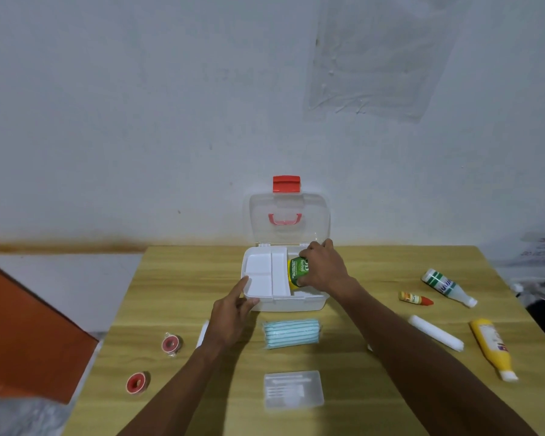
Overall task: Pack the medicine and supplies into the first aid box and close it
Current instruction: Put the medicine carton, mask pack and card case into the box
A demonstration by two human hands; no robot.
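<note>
— Two hands at work, head view. Where's the box?

— First aid box (285,302) mid-table (183,388), clear lid (290,220) raised. My left hand (232,316) rests at its front-left corner, forefinger out on the white tray (260,280).

— And the right?

— My right hand (323,269) grips a green carton (299,270) over the box's right compartment.

— Still outside?

— Face masks (291,335), clear case (293,390), two tape rolls (170,343), white bottle (449,286), small dropper (415,298), gauze roll (434,332), yellow bottle (493,349).
</note>
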